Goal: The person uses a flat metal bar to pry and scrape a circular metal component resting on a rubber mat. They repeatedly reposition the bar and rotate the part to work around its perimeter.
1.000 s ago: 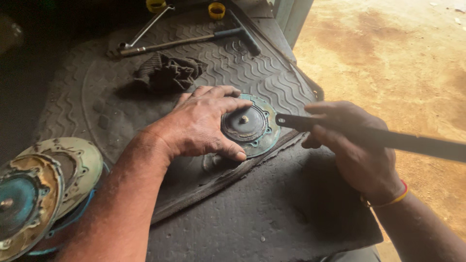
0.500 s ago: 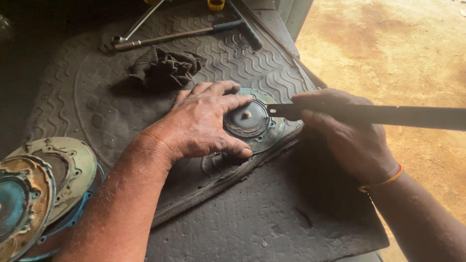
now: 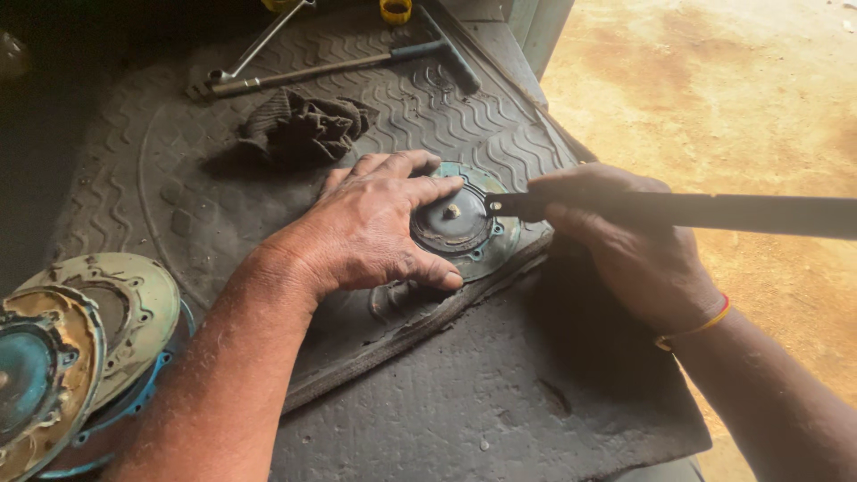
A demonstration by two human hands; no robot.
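- Head view: I am counting one round teal-and-dark metal disc with a raised hub [image 3: 460, 223] lying on a dark ribbed rubber mat [image 3: 223, 178], and two worn, rust-stained round plates [image 3: 80, 348] stacked at the lower left.
- I am also counting one crumpled dark rag [image 3: 299, 125], one long steel T-handled wrench [image 3: 339, 62] and one slimmer steel spanner [image 3: 263, 40] at the mat's far edge.
- My left hand [image 3: 375, 228] is lying flat with fingers spread, pressing over the disc's left side, thumb at its near rim.
- My right hand [image 3: 616, 241] is gripping one long flat dark metal bar [image 3: 714, 211], fingers curled around it; the bar's tip is touching the disc's right edge.
- The disc is sitting between both hands.
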